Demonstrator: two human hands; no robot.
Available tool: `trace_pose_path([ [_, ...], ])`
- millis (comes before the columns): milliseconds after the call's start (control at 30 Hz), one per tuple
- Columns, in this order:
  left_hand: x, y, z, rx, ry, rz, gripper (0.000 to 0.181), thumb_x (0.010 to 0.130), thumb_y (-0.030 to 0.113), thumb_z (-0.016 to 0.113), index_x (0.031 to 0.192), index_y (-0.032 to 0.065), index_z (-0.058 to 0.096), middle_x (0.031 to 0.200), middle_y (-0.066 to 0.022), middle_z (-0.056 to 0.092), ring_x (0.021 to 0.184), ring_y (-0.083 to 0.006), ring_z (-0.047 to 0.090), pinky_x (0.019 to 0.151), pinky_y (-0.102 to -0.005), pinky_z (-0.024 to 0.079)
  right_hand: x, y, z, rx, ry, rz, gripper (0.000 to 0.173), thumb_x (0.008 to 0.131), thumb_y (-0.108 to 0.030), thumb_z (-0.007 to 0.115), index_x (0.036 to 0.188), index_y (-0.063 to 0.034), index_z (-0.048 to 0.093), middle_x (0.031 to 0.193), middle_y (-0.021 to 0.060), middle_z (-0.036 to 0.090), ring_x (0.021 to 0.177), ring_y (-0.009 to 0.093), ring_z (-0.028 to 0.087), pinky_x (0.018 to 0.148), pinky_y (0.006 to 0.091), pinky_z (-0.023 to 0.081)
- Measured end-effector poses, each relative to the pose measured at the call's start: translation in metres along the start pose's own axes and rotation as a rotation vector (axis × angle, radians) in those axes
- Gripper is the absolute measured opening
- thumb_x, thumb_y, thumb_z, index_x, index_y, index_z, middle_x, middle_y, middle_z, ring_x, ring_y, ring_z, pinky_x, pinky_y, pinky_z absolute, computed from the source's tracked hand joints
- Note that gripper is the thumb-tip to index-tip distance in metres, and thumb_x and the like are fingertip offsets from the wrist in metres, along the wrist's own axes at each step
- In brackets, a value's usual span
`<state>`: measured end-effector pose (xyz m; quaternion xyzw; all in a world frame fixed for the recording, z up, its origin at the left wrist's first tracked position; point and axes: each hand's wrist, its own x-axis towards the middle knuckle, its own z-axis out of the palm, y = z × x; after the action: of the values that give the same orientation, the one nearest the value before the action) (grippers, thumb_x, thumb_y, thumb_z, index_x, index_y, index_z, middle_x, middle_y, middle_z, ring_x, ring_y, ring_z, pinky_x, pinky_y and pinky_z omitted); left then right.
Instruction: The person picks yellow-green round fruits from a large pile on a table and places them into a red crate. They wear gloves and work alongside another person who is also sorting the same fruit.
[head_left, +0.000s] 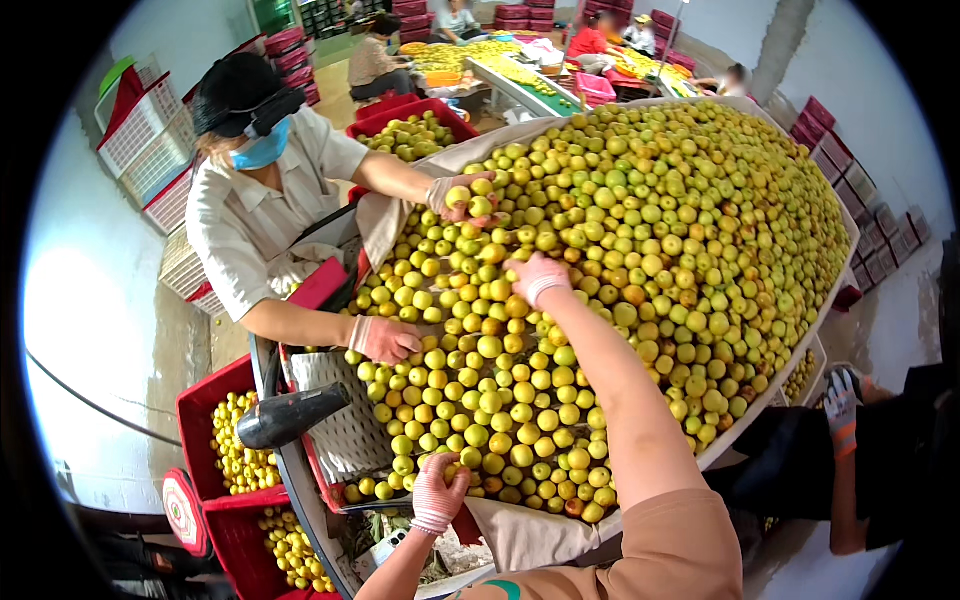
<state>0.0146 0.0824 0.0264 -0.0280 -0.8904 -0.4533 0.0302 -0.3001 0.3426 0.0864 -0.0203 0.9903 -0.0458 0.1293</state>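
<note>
Yellow-green round fruits, seemingly jujubes (491, 403), lie in a loose layer on the sorting table before me and rise into a large heap (697, 225) on the right. My left hand (440, 491), in a striped pink-and-white glove, is at the near edge, its fingers curled round a fruit (452, 472). Farther out, my right hand (538, 277), gloved in pink, reaches onto the fruits at the foot of the heap; its fingertips are partly hidden among them. A perforated metal chute (341, 420) slopes down at the table's left end.
Opposite, a masked co-worker (262, 172) reaches over the fruits with gloved hands, one holding fruits. A black hair dryer (292, 416) juts over the left end. Red crates (193, 390) of fruit stand below it. Another person's gloved hand (841, 401) is at right. People sit beyond.
</note>
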Motion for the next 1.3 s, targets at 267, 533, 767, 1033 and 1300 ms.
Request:
trace_pose_path([
  [267,0.023,0.005,0.000,-1.390,-0.040,-0.730,0.015,0.088,0.013,0.067,0.098,0.0034,0.062,0.095,-0.0089,0.064,0.083,-0.0235,0.063,0.071,-0.0428,0.058,-0.098,-0.039,0.044,0.112,-0.018,-0.201,0.035,0.094,-0.022,0.057,0.129,-0.0205,0.055,0.125,0.0113,0.056,0.100,0.030,0.064,0.090,0.0422,0.053],
  [533,0.024,0.003,0.038,-1.809,-0.599,-0.913,0.052,0.092,0.053,0.061,0.123,0.0117,0.054,0.109,-0.0141,0.064,0.092,-0.0320,0.066,0.067,-0.0423,0.062,-0.219,-0.069,0.064,0.983,0.157,-0.456,0.038,0.092,-0.037,0.066,0.121,-0.0144,0.055,0.118,0.0182,0.064,0.103,0.032,0.065,0.094,0.0425,0.051],
  [767,0.032,0.016,0.036,-1.823,-0.542,-0.864,0.054,0.086,0.055,0.067,0.126,0.0200,0.055,0.111,-0.0128,0.061,0.079,-0.0262,0.063,0.059,-0.0371,0.053,-0.187,-0.034,0.035,0.675,0.198,-0.487,0.032,0.088,-0.029,0.068,0.115,-0.0150,0.060,0.109,0.0150,0.063,0.097,0.033,0.063,0.090,0.0412,0.052],
  [1033,0.030,0.008,0.040,-1.731,-0.540,-0.817,0.055,0.089,0.040,0.070,0.135,0.0202,0.048,0.119,-0.0189,0.060,0.086,-0.0313,0.062,0.066,-0.0414,0.053,0.018,0.111,-0.079,-0.144,0.355,0.111,0.027,0.094,-0.013,0.048,0.115,-0.0077,0.065,0.119,0.0136,0.065,0.110,0.030,0.064,0.091,0.0418,0.054],
  [1300,0.027,0.006,0.040,-1.694,-0.455,-0.896,0.050,0.089,0.038,0.069,0.133,0.0206,0.052,0.120,-0.0204,0.060,0.087,-0.0291,0.061,0.068,-0.0410,0.052,0.030,0.082,-0.045,0.032,0.031,0.062,0.045,0.083,-0.031,0.071,0.123,-0.0117,0.061,0.128,0.0138,0.059,0.116,0.031,0.061,0.097,0.0434,0.052],
])
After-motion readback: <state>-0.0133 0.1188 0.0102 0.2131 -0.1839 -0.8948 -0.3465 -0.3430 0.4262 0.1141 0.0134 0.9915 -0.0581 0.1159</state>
